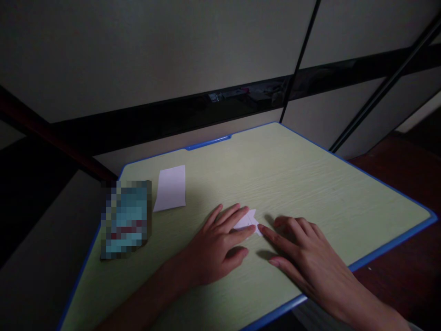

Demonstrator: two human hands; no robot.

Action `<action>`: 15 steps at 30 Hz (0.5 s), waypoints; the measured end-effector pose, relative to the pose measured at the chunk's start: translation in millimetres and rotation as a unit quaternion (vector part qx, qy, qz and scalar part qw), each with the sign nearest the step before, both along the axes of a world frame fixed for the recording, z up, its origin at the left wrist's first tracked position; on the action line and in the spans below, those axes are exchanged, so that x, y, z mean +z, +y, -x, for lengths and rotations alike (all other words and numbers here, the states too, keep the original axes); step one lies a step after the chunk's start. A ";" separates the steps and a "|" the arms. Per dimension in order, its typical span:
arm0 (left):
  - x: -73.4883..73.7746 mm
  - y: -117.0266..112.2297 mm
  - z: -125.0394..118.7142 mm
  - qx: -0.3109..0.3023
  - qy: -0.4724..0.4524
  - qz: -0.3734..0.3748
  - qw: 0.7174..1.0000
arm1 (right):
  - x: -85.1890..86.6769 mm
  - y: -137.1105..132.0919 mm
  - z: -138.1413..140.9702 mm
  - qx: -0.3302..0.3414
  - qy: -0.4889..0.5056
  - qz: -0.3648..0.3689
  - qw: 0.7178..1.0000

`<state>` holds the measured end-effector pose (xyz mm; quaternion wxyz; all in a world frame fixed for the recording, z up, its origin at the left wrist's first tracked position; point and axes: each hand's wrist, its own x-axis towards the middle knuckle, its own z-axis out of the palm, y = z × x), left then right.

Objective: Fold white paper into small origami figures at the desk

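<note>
Presses a small folded white paper (245,223) against the counter (299,170) with the left hand (218,246), set palm down with fingers spread and nearly straight, pinning rather than gripping. Covers much of the paper's left part with those fingers, and brings the index fingertip down on it near the right end, with the thumb lying below and clear of it. Points the index finger of the right hand (306,259) at the paper's lower right corner, close enough to look in contact, though hard to confirm. Holds that right hand loosely open, with the thumb well apart from the index finger and the other fingers slightly bent, without a grip on the paper. Shows a pointed tip at the paper's upper right, between the two hands. Includes, farther left on the counter, a flat white paper sheet (171,189), and just beside it, toward the left edge, a pixelated teal item (128,214), too obscured to identify. Has pale wood grain across the counter and blue trim (392,243) along its edges, with pale cabinet panels (172,55) behind, crossed by a glossy black band (155,122).
</note>
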<state>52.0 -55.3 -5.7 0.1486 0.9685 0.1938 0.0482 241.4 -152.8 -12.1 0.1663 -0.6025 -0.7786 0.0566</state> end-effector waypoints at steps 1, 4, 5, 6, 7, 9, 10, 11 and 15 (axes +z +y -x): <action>-0.1 0.0 0.1 0.000 -0.001 0.001 1.000 | 0.3 0.8 0.6 -0.001 -0.002 0.001 1.000; -0.7 0.3 0.5 0.000 -0.007 0.004 1.000 | 1.3 4.4 3.3 -0.004 -0.009 0.005 1.000; -0.8 0.5 0.5 0.000 -0.009 0.006 1.000 | 1.5 5.6 4.0 -0.004 -0.010 0.004 1.000; -0.8 0.7 0.6 -0.001 -0.012 0.008 1.000 | 1.5 6.6 4.5 -0.004 -0.009 0.003 1.000; -0.7 0.9 0.6 -0.002 -0.015 0.010 1.000 | 1.4 7.1 4.7 -0.004 -0.007 0.001 1.000; -0.4 1.1 0.6 -0.002 -0.021 0.012 1.000 | 0.5 6.6 4.2 -0.002 0.003 -0.006 1.000; -0.3 1.2 0.7 -0.003 -0.023 0.012 1.000 | -0.1 5.8 3.6 -0.001 0.012 -0.010 1.000; -0.3 1.2 0.7 -0.002 -0.023 0.011 1.000 | -0.9 4.7 3.0 -0.001 0.021 -0.015 1.000; -0.6 1.8 0.5 -0.002 -0.015 0.004 1.000 | -3.5 1.2 1.5 -0.001 0.042 -0.036 0.998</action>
